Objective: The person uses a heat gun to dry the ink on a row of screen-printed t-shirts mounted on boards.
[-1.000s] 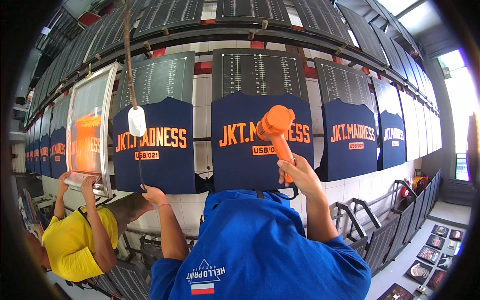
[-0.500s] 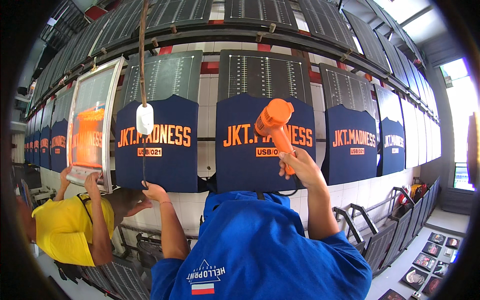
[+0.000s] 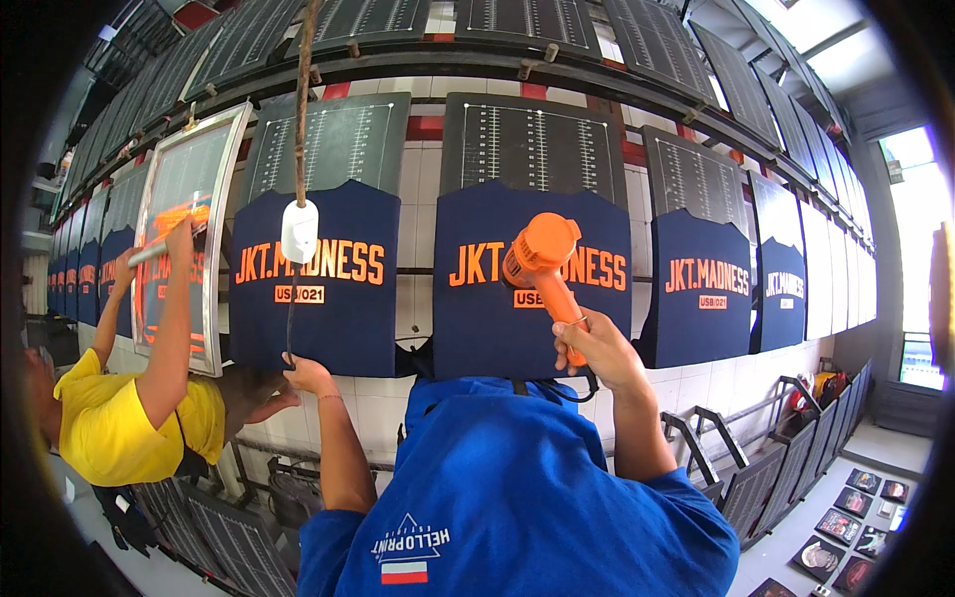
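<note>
My right hand (image 3: 603, 350) is closed round the handle of an orange hair dryer (image 3: 549, 244). The dryer's head hangs over the middle of a navy shirt (image 3: 477, 343) with orange lettering, hiding part of the print. At the left, my left hand (image 3: 312, 377) pinches a thin black cord (image 3: 289, 328). That cord drops from a white socket block (image 3: 297, 231), itself hanging on a brown cable (image 3: 301, 119). Behind the cord lies a second printed navy shirt (image 3: 348, 338). Both shirts are stretched over dark boards marked with rulers.
To my left a co-worker in a yellow shirt (image 3: 149, 423) holds a squeegee (image 3: 149, 253) on a framed screen (image 3: 234, 149) with orange ink. More printed shirts (image 3: 701, 333) lie along the row on both sides. A second row of boards (image 3: 527, 25) stands beyond a rail.
The hair dryer has shifted slightly nearer to me over the same shirt. My left hand keeps the cord. The co-worker's hands have moved from the screen's near edge up onto a squeegee.
</note>
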Demonstrator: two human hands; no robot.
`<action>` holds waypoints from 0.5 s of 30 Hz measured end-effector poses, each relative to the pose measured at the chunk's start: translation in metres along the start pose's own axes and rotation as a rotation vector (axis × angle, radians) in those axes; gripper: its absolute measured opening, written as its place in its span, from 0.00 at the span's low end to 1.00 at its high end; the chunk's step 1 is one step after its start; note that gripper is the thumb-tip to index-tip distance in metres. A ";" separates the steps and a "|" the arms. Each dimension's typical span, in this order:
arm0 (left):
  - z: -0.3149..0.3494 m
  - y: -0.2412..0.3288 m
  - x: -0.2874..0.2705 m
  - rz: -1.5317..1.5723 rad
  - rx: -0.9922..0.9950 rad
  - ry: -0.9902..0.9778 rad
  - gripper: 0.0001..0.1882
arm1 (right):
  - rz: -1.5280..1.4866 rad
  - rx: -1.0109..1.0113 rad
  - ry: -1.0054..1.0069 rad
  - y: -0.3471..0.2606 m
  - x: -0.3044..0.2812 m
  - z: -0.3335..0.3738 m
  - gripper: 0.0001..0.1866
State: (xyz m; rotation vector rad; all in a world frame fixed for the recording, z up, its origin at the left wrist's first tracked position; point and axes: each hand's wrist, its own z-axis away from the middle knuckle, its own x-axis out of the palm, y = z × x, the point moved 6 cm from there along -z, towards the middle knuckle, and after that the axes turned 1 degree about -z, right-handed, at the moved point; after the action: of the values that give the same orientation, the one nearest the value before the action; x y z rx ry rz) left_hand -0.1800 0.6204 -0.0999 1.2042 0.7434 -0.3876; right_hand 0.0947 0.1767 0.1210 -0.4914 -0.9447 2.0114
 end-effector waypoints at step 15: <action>0.000 0.002 -0.003 0.036 0.052 0.055 0.37 | 0.026 0.006 0.011 -0.023 0.020 -0.023 0.14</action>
State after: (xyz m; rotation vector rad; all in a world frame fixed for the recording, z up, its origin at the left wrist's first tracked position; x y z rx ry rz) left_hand -0.1806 0.6212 -0.0967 1.2795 0.7621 -0.3464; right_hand 0.1095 0.2116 0.1241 -0.5132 -0.9296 2.0324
